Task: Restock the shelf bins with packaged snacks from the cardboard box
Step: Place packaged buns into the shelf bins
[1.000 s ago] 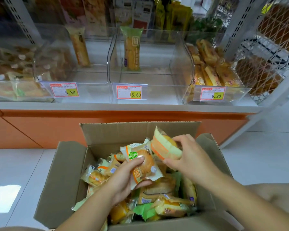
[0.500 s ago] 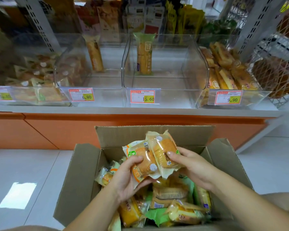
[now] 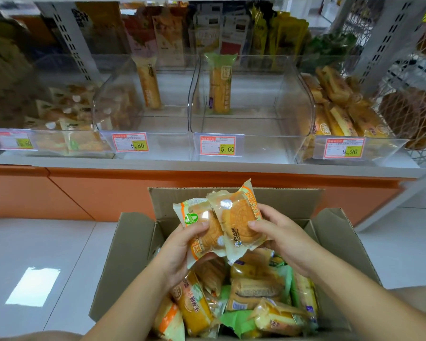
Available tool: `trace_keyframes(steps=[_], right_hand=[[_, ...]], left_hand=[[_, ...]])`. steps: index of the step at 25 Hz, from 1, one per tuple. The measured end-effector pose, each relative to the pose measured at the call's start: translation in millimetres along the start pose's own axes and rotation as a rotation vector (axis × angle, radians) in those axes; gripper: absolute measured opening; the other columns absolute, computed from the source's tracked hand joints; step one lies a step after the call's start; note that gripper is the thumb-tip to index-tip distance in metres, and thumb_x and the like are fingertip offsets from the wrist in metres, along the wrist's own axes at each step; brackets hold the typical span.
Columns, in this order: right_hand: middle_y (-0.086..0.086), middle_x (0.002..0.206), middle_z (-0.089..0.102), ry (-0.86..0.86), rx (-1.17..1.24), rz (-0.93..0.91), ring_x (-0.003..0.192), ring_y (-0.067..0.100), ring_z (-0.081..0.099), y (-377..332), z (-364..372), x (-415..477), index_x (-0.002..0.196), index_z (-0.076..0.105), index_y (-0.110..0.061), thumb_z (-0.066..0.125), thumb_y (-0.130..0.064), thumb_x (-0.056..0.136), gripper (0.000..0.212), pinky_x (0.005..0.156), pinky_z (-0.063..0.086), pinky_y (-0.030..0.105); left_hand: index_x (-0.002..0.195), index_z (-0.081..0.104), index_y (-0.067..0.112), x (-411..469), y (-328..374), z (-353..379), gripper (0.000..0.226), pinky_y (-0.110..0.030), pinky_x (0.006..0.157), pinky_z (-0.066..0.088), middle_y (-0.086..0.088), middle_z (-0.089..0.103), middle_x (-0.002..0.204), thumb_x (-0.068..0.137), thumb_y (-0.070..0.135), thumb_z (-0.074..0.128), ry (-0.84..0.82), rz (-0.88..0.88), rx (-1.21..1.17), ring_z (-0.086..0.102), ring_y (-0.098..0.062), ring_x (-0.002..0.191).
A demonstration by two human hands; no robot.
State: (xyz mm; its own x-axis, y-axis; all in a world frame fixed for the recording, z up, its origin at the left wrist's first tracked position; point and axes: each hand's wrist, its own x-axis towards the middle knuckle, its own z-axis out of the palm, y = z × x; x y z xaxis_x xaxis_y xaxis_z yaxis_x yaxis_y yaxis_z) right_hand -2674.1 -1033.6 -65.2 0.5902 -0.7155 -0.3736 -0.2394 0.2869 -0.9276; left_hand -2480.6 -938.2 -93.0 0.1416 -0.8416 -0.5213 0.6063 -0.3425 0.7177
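Centrally, low in the frame, two bare hands hold one wrapped snack cake each above an open cardboard box (image 3: 133, 254). The left hand (image 3: 180, 249) grips the left snack packet (image 3: 199, 225), thumb curled across its front, fingers hidden behind. The right hand (image 3: 283, 239) pinches the right snack packet (image 3: 239, 217), thumb on the clear wrapper, fingers underneath. Both packets show a round golden cake in orange and white wrapping, and the right one overlaps the left one's edge. They are held just above the box's back flap, below the shelf.

Inside the box, at the bottom centre, lies a jumble of loose packets (image 3: 253, 291) in orange, yellow and green wrappers.

Across the upper half runs a white shelf (image 3: 207, 166) carrying four clear plastic bins, each with a red-bordered price tag:
- The far-left bin (image 3: 47, 146) holds pale, blurred packets.
- The 6.80 bin (image 3: 167, 146) holds a single long packet (image 3: 149, 87) leaning at its back.
- The 15.60 bin (image 3: 261, 148), upper centre, holds one green-topped packet (image 3: 219, 87) standing at its back.
- The 9.90 bin (image 3: 379, 148), upper right, is piled with yellow packets (image 3: 340, 109).

An orange base panel (image 3: 84, 193) sits under the shelf, with pale floor tiles (image 3: 35, 242) at the lower left.
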Motion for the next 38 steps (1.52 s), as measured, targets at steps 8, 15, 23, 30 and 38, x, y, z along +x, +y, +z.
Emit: trace_keyframes(steps=[8, 15, 23, 30, 38], right_hand=[[-0.002, 0.110, 0.072, -0.077, 0.087, -0.052, 0.101, 0.020, 0.069, -25.9, 17.7, 14.9, 0.134, 0.049, -0.027, 0.089, -0.039, 0.055, 0.089, 0.087, 0.052, 0.039], [0.011, 0.116, 0.069, -0.301, 0.142, -0.054, 0.102, 0.031, 0.068, -76.0, 62.2, 43.2, 0.129, 0.053, -0.029, 0.096, -0.028, 0.035, 0.104, 0.081, 0.055, 0.043], [0.004, 0.107, 0.073, -0.182, 0.275, -0.304, 0.093, 0.023, 0.072, -159.9, 122.4, 71.1, 0.126, 0.048, -0.040, 0.080, -0.006, 0.055, 0.085, 0.074, 0.055, 0.037], [0.005, 0.094, 0.074, -0.029, 0.161, -0.433, 0.096, 0.025, 0.070, -184.2, 211.2, 114.5, 0.103, 0.059, -0.012, 0.093, -0.046, 0.034, 0.084, 0.079, 0.056, 0.037], [-0.022, 0.102, 0.060, -0.191, -0.601, -0.449, 0.077, -0.009, 0.064, -238.8, 256.0, 153.2, 0.119, 0.046, -0.053, 0.081, -0.027, 0.075, 0.062, 0.054, 0.044, 0.004]], left_hand=[[0.118, 0.061, 0.004, -30.5, 46.5, -22.7, 0.042, -0.044, 0.080, 0.058, -0.020, 0.070, 0.103, 0.079, 0.017, 0.068, -0.052, 0.023, -0.039, 0.070, -0.030, 0.086], [0.123, 0.058, 0.005, -64.4, 107.4, -58.6, 0.048, -0.038, 0.077, 0.059, -0.023, 0.066, 0.115, 0.077, 0.010, 0.068, -0.058, 0.124, -0.020, 0.066, -0.033, 0.096], [0.119, 0.062, 0.005, -72.4, 160.9, -84.9, 0.052, -0.048, 0.083, 0.058, -0.019, 0.073, 0.107, 0.071, 0.023, 0.069, 0.079, 0.321, -0.219, 0.073, -0.028, 0.087], [0.112, 0.070, 0.010, -77.1, 203.2, -117.6, 0.039, -0.074, 0.100, 0.035, -0.022, 0.069, 0.115, 0.079, 0.028, 0.064, 0.038, 0.427, -0.658, 0.065, -0.043, 0.103], [0.108, 0.068, 0.010, -68.3, 253.2, -163.0, 0.035, -0.061, 0.096, 0.046, -0.020, 0.073, 0.106, 0.076, 0.025, 0.064, 0.159, 0.538, -0.540, 0.068, -0.039, 0.101]])
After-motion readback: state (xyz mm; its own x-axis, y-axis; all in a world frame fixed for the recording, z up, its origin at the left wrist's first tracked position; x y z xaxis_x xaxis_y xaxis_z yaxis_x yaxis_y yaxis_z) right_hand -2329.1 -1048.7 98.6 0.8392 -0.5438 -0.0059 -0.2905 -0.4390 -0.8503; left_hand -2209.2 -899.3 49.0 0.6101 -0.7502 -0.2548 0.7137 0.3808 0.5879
